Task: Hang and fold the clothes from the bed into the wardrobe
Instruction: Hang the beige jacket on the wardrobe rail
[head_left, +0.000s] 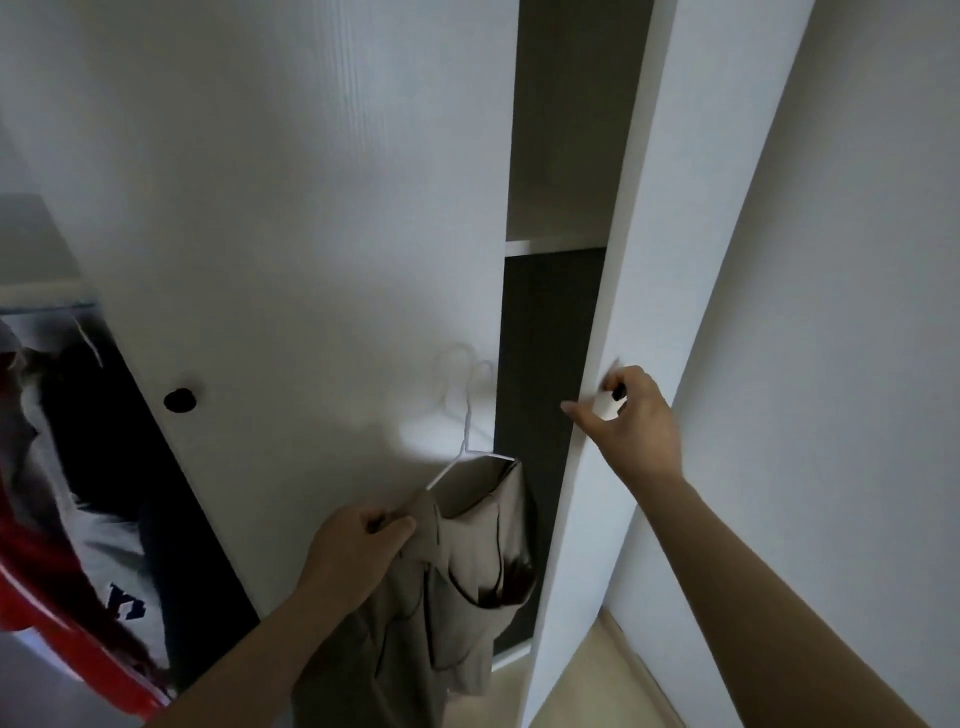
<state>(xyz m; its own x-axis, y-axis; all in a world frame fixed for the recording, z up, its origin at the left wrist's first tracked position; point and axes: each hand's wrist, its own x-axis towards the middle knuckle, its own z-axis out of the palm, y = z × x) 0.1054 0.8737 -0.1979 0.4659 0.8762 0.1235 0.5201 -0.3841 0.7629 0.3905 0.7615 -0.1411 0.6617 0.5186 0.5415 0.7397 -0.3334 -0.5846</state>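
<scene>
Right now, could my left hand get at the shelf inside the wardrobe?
Probably yes: the right hand holds the door open by its knob, so the gap to the shelf is free. But the left hand grips the beige garment on its hanger.

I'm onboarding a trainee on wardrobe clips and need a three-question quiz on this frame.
1. True or false: the left hand holds a beige garment that hangs on a white hanger.
2. The fingers of the right hand pinch: A) the hanger, B) the right door's knob, C) a shelf edge.
3. Fill in: the left door's knob is ____ in colour.
Key: 1 true; 2 B; 3 black.
</scene>
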